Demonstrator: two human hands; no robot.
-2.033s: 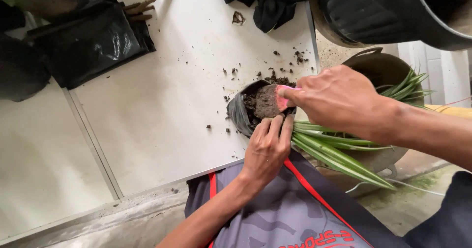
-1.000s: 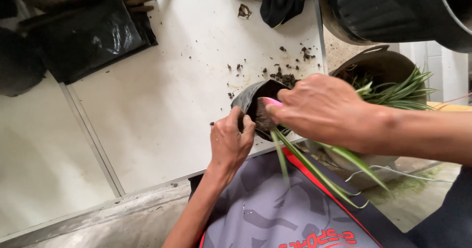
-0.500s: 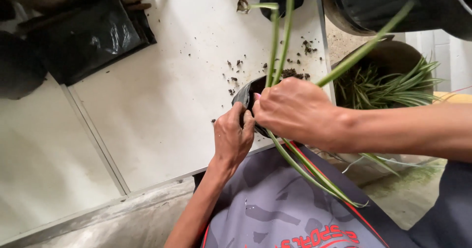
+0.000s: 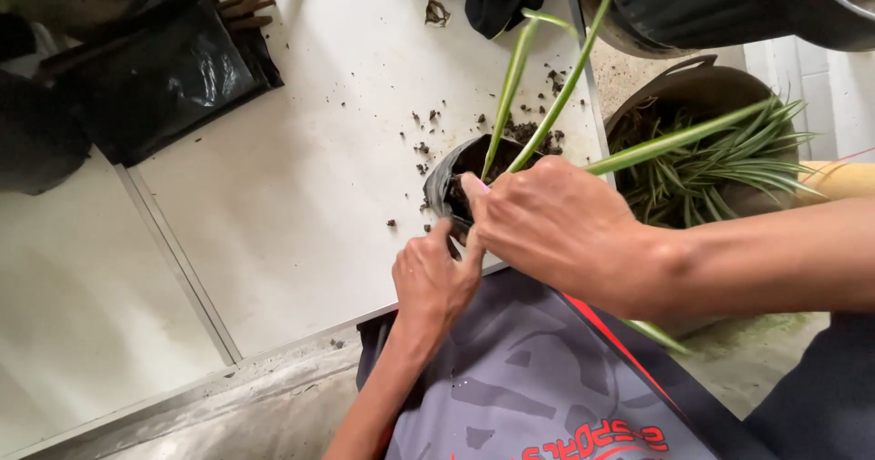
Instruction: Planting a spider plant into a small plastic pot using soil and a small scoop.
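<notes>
1. While the left hand steadies the small black nursery bag from below, its fingers curled against the bag's near wall, the right hand is closed around the base of a striped green plantlet and holds it upright in the bag's mouth.
2. The bag stands on the white tabletop, near its front edge, with loose crumbs of soil scattered just beside it.
3. By the look of it, the step in hand is seating the plantlet in the soil inside the bag; the leaves rise free above the knuckles.
4. A next move would call for keeping the stem centred and upright while the soil around it is pressed firm, without tipping the soft bag.
5. Hidden: the plantlet's roots and the soil level, both covered by the right hand. The right fingertips are out of sight too.
6. Cut off or unclear: the dark tub at the top edge, the brown basin of similar plants partly behind the arm, and black plastic bags at the upper left, contents unreadable.
</notes>
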